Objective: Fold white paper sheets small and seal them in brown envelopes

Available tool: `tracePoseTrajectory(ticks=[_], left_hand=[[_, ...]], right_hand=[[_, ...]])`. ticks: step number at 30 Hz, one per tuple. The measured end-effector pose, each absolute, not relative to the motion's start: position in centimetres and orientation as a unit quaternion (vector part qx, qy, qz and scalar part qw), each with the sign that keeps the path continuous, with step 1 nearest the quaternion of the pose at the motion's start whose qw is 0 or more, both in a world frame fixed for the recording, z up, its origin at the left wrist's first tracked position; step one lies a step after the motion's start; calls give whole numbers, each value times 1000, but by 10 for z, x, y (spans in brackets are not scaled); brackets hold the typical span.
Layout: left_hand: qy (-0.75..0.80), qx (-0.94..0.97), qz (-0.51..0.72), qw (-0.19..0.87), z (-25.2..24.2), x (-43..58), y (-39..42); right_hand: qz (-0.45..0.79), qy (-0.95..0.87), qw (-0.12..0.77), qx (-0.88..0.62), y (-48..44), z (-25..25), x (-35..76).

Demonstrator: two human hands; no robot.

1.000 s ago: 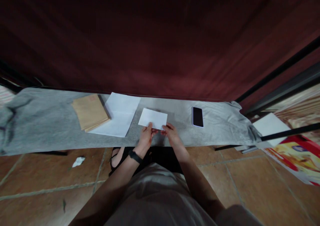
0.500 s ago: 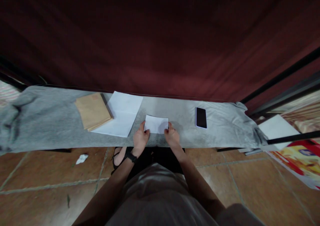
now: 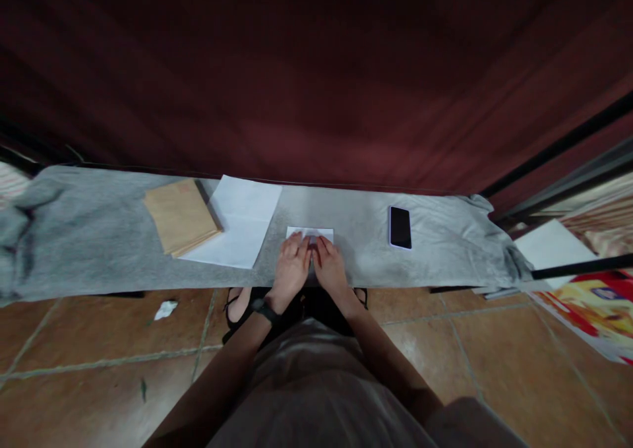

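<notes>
A small folded white paper point(image 3: 310, 233) lies on the grey cloth-covered table point(image 3: 99, 256) straight in front of me. My left hand point(image 3: 291, 266) and my right hand point(image 3: 329, 268) lie side by side on top of it, fingers stretched flat and pressing down. Only the paper's far edge shows beyond my fingertips. A black watch sits on my left wrist.
A stack of brown envelopes point(image 3: 179, 215) and white sheets point(image 3: 239, 221) lie to the left. A black phone point(image 3: 400, 227) lies to the right. A dark red curtain point(image 3: 316, 72) hangs behind. Another white sheet point(image 3: 551, 245) and a colourful print point(image 3: 593, 309) sit at far right. A crumpled scrap point(image 3: 165, 309) lies on the tiled floor.
The paper was folded smaller. My hands went from holding its side edges to lying flat together on top of it.
</notes>
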State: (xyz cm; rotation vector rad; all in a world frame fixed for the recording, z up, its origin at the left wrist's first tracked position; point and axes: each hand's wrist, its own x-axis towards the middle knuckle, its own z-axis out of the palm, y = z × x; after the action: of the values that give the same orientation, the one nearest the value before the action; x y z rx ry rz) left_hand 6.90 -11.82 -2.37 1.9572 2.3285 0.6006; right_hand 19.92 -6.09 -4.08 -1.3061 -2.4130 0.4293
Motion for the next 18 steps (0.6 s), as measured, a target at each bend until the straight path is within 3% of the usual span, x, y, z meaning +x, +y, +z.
tracePoseTrajectory(ticks=[4,18], left_hand=[[709,679,178,71,-42,74,-117],[757,640,135,19,-53,63,-144]], right_hand=[[139,-886,151,-416,-71,-52,203],[73,-877,154,-449,-68,-68,238]])
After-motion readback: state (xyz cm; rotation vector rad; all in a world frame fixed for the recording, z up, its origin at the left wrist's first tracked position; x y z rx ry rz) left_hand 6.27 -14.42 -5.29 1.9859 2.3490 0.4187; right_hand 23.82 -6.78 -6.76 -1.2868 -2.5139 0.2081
